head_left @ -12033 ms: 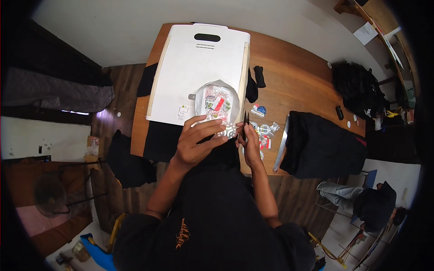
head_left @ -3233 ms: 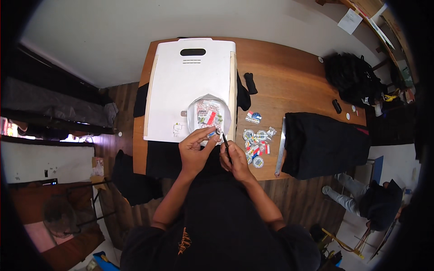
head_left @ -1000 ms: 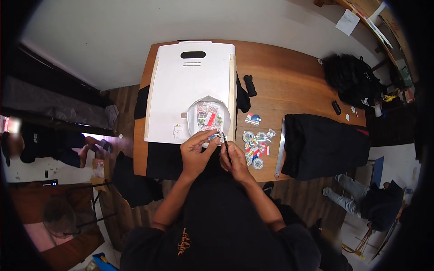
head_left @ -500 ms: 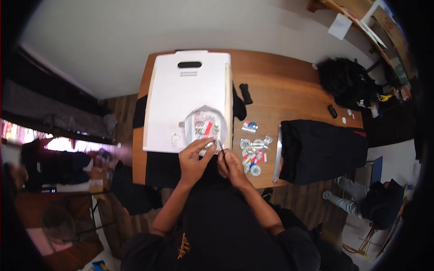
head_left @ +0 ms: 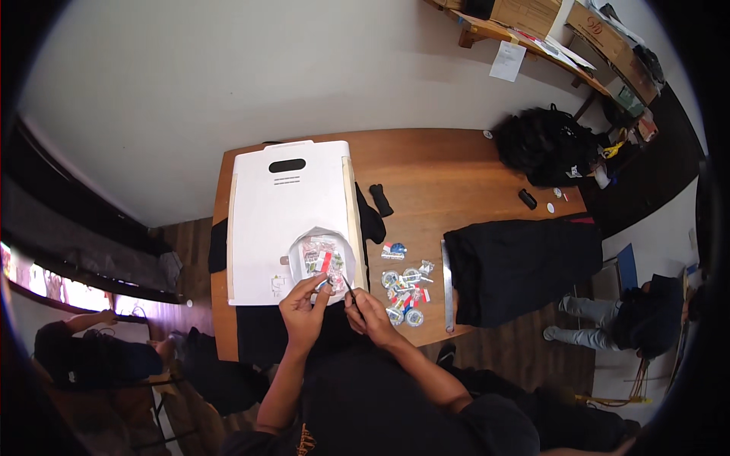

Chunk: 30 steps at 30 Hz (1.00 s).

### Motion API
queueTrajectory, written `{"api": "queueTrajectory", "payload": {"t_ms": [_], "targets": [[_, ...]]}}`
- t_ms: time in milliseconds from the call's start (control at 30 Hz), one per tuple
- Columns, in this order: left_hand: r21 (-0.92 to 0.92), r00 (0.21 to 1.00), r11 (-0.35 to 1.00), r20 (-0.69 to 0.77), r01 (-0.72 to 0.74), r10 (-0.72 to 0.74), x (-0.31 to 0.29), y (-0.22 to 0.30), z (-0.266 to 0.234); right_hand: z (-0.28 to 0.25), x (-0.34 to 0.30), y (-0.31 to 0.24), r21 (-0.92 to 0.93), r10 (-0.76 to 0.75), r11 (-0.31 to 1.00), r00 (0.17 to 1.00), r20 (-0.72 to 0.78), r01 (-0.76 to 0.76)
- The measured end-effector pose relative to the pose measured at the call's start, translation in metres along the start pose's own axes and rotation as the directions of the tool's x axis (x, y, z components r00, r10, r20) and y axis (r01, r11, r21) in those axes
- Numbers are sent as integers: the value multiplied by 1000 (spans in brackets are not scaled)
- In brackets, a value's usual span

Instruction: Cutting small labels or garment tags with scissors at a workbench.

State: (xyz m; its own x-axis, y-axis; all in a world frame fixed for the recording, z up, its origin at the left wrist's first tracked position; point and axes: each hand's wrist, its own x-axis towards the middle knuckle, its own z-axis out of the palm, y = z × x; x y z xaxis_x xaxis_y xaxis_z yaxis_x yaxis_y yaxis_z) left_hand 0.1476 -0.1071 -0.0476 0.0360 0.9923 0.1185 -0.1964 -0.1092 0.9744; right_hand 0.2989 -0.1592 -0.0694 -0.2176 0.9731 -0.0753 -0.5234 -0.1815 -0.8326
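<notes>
My left hand (head_left: 303, 313) pinches a small pale sticker-like piece (head_left: 324, 285), too small to make out well. In my right hand (head_left: 371, 315) is a thin dark pointed tool (head_left: 348, 286), its tip angled up and left near that piece; its exact kind does not show. Just beyond both hands is a round whitish bowl or bag (head_left: 295, 247) holding several small printed red, white and green pieces (head_left: 325, 260). It rests on the near end of a white panel (head_left: 266, 220) with a dark oval slot.
Several round and rectangular stickers (head_left: 407, 292) lie right of my hands on the wooden table (head_left: 426, 175). Beyond are a metal ruler (head_left: 447, 292), folded black cloth (head_left: 517, 266), a small black roll (head_left: 380, 200) and a black backpack (head_left: 544, 144). Other people stand left and right.
The view has tilted and shifted, so the table sits lower and further left. Both hands stay close together by the round container, the dark tool still in my right hand.
</notes>
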Motion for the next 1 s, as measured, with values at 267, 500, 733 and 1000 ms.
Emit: {"api": "queueTrajectory", "payload": {"t_ms": [267, 500, 733, 1000], "targets": [[16, 998, 999, -33, -52, 53, -3, 8, 0, 5, -5, 3, 21, 18, 1000, 999, 33, -19], [-33, 997, 999, -69, 39, -41, -8, 19, 8, 2, -8, -5, -47, -26, 998, 999, 39, 28], [-15, 1000, 1000, -14, -15, 15, -14, 14, 2, 11, -11, -4, -36, -25, 999, 999, 46, 26], [-21, 1000, 1000, 17, 0, 1, -17, 13, 3, 13, -10, 0, -35, -12, 999, 1000, 17, 13]]}}
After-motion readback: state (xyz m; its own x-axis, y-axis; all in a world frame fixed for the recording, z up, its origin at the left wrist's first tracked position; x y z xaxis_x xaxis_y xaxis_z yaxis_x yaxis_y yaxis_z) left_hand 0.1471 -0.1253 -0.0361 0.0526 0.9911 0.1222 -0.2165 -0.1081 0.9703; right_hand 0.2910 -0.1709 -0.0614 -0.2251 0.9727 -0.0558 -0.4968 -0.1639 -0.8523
